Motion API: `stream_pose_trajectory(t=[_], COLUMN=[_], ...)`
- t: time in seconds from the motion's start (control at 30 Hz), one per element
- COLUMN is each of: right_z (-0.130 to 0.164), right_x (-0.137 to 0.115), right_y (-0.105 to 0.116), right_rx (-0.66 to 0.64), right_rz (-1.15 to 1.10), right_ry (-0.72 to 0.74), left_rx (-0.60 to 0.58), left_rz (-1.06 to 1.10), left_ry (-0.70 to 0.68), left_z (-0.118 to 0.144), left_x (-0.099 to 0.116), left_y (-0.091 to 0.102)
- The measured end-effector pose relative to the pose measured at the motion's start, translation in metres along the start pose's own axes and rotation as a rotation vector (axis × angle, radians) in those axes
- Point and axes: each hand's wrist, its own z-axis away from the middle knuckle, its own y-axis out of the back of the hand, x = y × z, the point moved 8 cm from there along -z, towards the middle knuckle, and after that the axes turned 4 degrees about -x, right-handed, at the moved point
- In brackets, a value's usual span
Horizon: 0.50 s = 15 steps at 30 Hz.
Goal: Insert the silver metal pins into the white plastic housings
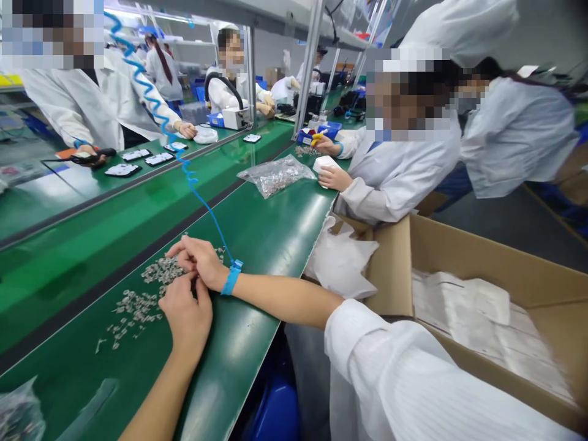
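Many small metal clips [138, 309] lie loosely spread on the green workbench [257, 282]. Over the near side of this spread is my left hand [186, 309], its fingers curled and the thumb close to the other hand. My right hand [199, 260] meets it from the right, with fingers bent and fingertips brought together at the left hand. Whatever the fingertips pinch is too small and hidden to make out. A blue wrist strap [232, 277] circles my right wrist, and its coiled blue cord [184, 165] runs up across the bench.
A clear bag of small parts [278, 174] lies farther along the bench, near a co-worker [390, 159] holding a white piece. Another plastic bag [21, 413] is at the lower left. An open cardboard box [390, 269] with white packets stands to the right. Flat black-and-white units [124, 169] lie across the line.
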Motion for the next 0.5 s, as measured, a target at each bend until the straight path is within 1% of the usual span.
stream_pose_trajectory(t=[0.07,0.17,0.23,0.3,0.37,0.43,0.5], right_z=[-0.002,-0.005,-0.007,-0.009,-0.012,-0.014,-0.014], right_x=[0.001,0.001,0.000,-0.004,-0.011,-0.018,-0.022], right_y=[0.004,0.013,0.022,0.030,0.037,0.043,0.041], right_rx=[0.020,0.095,0.168,0.204,0.204,0.177,0.092], right_rz=[-0.039,-0.120,-0.196,-0.279,-0.352,-0.370,-0.257], right_ry=[0.003,-0.029,-0.062,-0.083,-0.087,-0.088,-0.108], left_rx=[0.055,0.133,0.159,0.162,0.156,0.155,0.178], left_rz=[0.062,0.160,0.248,0.319,0.363,0.407,0.473], left_ry=[-0.010,0.038,0.059,0.074,0.086,0.096,0.106], left_z=[0.001,0.004,0.006,0.006,0.007,0.007,0.007], left_x=[0.000,-0.003,-0.005,-0.008,-0.010,-0.012,-0.015], left_y=[0.005,0.015,0.018,0.018,0.016,0.014,0.015])
